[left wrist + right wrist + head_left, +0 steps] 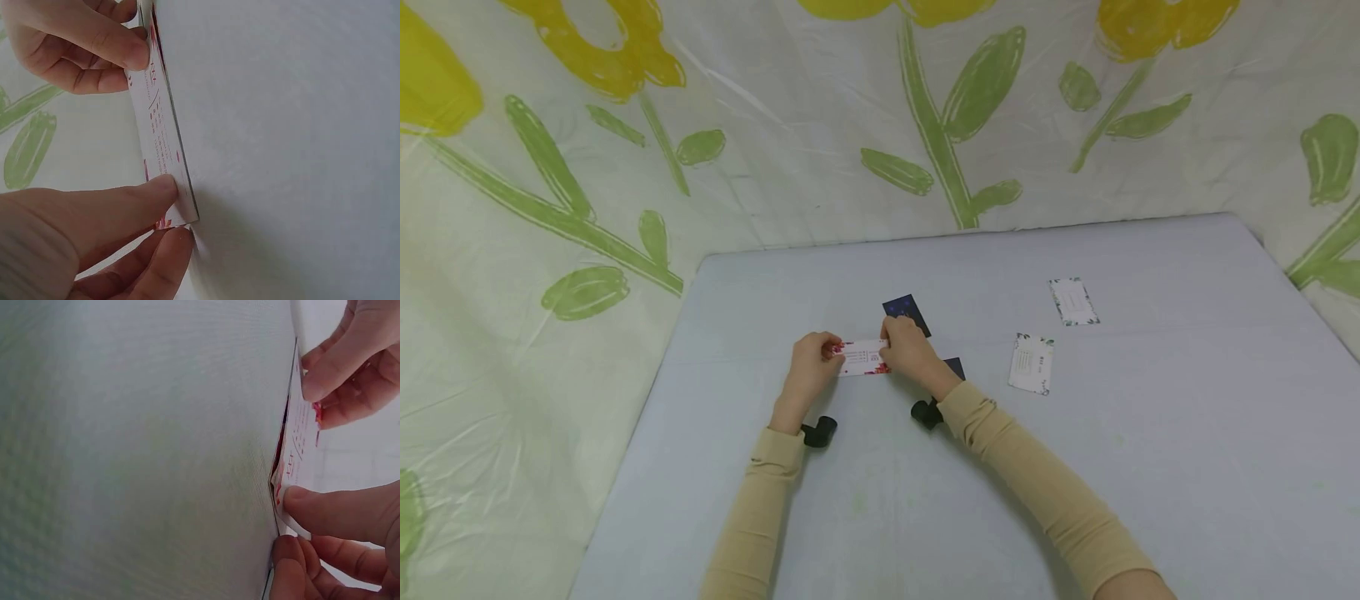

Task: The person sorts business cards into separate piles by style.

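A white business card (863, 358) with red flower corners and small red print spans the gap between both hands, close over the table. My left hand (812, 364) pinches its left end, thumb (164, 187) on the printed face and fingers at the edge. At the other end my right hand (912, 346) pinches it, thumb (300, 499) on top, fingertips underneath. Seen from the right wrist, a dark reddish gap runs along the card's long edge, like a second layer below. A dark blue card (912, 310) lies just behind the right hand, partly covered by it.
Another dark card (955, 367) shows beside the right wrist, mostly hidden. Two white cards with green leaf borders, a nearer one (1032, 364) and a farther one (1074, 302), lie to the right on the pale table (1165, 467). Behind hangs a flower-painted sheet (790, 150).
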The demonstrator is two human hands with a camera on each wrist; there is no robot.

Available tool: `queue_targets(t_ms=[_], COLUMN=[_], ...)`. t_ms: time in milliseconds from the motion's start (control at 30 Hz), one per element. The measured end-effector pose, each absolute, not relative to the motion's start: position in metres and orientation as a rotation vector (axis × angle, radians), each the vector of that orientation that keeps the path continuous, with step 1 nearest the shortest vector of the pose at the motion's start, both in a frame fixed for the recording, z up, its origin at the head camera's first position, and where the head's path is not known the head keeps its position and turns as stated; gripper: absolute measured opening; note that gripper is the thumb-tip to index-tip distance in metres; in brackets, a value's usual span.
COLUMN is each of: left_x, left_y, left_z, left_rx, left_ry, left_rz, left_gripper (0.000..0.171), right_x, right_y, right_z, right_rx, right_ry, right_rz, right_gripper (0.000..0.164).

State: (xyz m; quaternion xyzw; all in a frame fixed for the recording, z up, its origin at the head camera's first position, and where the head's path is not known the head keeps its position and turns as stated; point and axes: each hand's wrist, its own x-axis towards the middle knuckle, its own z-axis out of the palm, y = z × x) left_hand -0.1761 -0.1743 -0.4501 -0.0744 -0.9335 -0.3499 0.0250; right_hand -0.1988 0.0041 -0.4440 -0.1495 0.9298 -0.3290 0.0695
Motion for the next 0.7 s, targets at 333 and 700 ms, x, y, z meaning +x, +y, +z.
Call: queue_targets(t_ms=[333, 700], left_x=[-0.178, -0.173], left_y=[-0.17, -0.163], left_z=[-0.447, -0.435], left_rx=[-0.237, -0.297], left_ry=[-2.923, -2.842], left_rz=[-1.016, -0.889], left_gripper=[0.018, 0.017], right_x=[-0.196, -0.192], right_y=[0.002, 0.033], right_z=[-0.44, -0.412], right_rx=[-0.48, -0.56], right_ry=[2.872, 2.801], right_rz=[-0.853, -1.073], right_gripper=[0.007, 0.013])
